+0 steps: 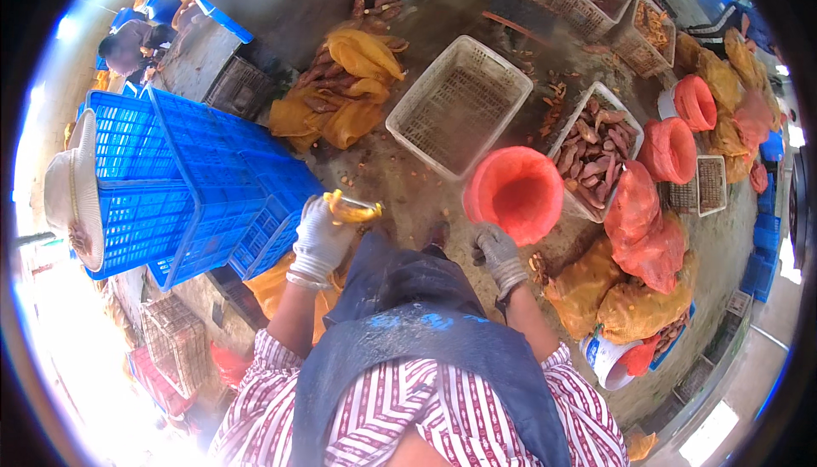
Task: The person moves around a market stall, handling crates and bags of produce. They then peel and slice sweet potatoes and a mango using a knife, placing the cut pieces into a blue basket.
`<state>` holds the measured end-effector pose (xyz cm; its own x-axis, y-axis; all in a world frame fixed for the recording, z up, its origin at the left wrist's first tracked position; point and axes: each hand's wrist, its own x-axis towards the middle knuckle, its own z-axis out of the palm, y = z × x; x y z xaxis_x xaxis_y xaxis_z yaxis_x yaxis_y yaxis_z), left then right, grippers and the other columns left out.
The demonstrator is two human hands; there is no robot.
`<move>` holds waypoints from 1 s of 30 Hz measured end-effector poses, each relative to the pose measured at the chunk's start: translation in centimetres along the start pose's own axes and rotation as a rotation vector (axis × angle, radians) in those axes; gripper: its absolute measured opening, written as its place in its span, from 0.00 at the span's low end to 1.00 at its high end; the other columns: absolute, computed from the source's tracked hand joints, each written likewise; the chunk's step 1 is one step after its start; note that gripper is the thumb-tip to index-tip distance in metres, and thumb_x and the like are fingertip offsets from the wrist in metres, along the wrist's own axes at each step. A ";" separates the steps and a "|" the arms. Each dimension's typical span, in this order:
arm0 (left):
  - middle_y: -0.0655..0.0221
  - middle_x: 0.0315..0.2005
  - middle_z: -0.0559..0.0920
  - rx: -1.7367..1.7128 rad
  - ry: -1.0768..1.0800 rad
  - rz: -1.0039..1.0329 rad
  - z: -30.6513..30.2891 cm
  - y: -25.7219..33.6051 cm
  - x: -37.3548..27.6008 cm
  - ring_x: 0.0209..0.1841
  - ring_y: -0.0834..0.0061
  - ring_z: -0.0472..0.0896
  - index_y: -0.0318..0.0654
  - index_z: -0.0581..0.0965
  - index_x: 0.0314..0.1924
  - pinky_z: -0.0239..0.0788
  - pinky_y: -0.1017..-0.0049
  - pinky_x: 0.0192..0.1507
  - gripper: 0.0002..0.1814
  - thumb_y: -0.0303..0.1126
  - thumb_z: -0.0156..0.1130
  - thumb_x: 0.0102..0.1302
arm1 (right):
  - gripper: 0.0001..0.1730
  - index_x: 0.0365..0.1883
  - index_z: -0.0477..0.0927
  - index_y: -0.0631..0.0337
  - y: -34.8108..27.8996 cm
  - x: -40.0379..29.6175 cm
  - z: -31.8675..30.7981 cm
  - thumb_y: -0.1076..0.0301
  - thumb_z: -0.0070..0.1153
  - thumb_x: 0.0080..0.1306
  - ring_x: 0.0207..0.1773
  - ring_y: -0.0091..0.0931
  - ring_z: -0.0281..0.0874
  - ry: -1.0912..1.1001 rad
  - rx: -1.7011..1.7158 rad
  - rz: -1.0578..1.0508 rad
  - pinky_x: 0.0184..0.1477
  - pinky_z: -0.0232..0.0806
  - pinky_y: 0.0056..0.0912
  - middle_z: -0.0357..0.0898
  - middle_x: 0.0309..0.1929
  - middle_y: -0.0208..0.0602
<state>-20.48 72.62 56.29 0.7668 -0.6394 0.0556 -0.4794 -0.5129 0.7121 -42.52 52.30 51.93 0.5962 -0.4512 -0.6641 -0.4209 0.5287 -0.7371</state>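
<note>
My left hand (317, 237), in a white knit glove, is closed around a yellow-handled tool (352, 209) with a shiny metal strip, perhaps a knife. Its free end points right, over the floor. My right hand (496, 255), in a greyish glove, is just below a red mesh sack (514, 194) that stands with its mouth wide. The fingers are curled; whether they touch the sack is unclear, and nothing shows in them. Beyond the sack is a white plastic crate (461, 100) with a slotted bottom. Right of the sack, another white crate (595, 154) holds many sweet potatoes.
Blue plastic crates (210, 173) are stacked at left, with a sun hat (71, 189) on them. Yellow mesh sacks (354, 106) and sweet potatoes lie ahead. Filled sacks (641, 307) crowd the right side. A person (131, 49) is at the far left.
</note>
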 end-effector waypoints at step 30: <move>0.76 0.19 0.71 -0.417 -0.706 -0.617 13.5 -2.5 19.7 0.16 0.83 0.68 0.40 0.73 0.32 0.60 0.82 0.17 0.06 0.25 0.53 0.52 | 0.24 0.39 0.78 0.60 14.4 7.3 -11.9 0.51 0.51 0.49 0.43 0.39 0.74 0.708 -0.413 0.647 0.44 0.65 0.37 0.77 0.38 0.47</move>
<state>-9.90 53.55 46.17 0.3386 -0.5921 -0.7313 0.2029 -0.7130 0.6712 -52.42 48.06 34.96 -0.3071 -0.5583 -0.7707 -0.7979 0.5924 -0.1112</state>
